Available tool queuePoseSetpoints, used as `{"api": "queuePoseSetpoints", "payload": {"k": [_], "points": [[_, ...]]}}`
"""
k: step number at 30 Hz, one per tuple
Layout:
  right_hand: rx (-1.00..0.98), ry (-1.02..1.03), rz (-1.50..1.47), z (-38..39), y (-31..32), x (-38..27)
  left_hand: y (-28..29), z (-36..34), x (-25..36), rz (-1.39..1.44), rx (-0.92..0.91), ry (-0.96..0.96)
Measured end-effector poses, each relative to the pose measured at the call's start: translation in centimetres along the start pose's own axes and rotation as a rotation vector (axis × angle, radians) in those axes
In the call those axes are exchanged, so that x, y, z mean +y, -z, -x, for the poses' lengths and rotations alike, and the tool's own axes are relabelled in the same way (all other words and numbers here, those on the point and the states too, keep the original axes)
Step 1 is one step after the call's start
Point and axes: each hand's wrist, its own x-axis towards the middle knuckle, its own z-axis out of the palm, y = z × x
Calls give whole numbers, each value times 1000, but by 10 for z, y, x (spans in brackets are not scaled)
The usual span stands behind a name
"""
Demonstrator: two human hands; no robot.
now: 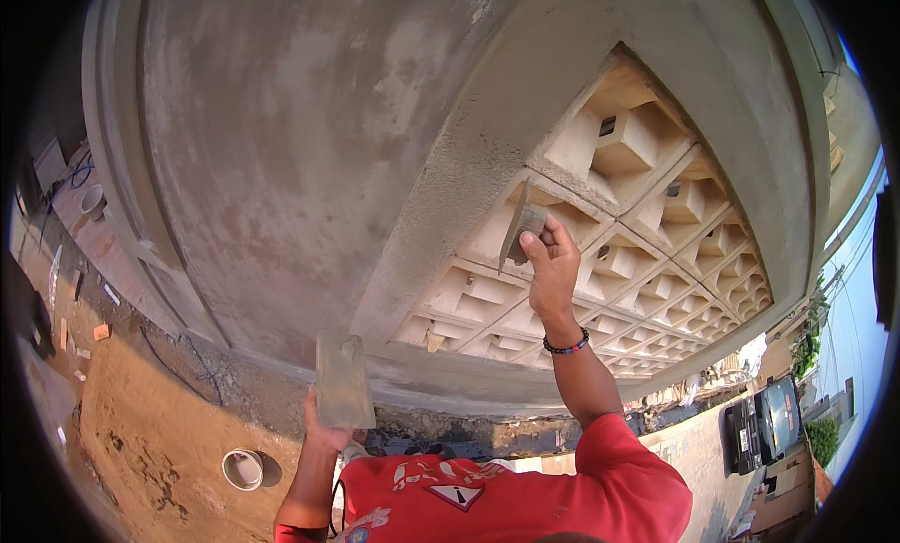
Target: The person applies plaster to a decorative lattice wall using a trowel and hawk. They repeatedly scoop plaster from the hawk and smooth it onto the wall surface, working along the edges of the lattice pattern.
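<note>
My right hand is raised to a pale lattice of square ventilation blocks, its fingers wrapped round a small grey trowel held nearly edge-on beside the block openings and the plastered band bordering them. Lower and to the left, my left hand grips a flat rectangular plastering board, grey with mortar, in front of the wall's foot. The fingers of that hand are partly hidden behind the board. A broad smooth plastered wall panel fills the upper left.
Below on sandy ground are a pale bucket, a dark cable and scattered offcuts. Another container stands at the far left by a ledge. A dark vehicle is parked on paving at the right, with overhead wires beyond.
</note>
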Motion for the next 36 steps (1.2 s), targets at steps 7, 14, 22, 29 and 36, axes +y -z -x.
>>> {"api": "queuePoseSetpoints", "payload": {"k": [7,14,22,29,36], "points": [[305,999,723,-109,3,-135,-23,-1,9,-107,-34,72],[247,1070,975,-129,-27,-104,-15,11,18,-143,-100,60],[-235,491,525,-8,-14,-18,-36,41,21,-155,27,-3],[-30,271,-484,-106,16,-69,-59,50,13,-261,-5,-14],[-37,250,-287,-118,-6,-94,-61,50,1,-230,4,-29]]}}
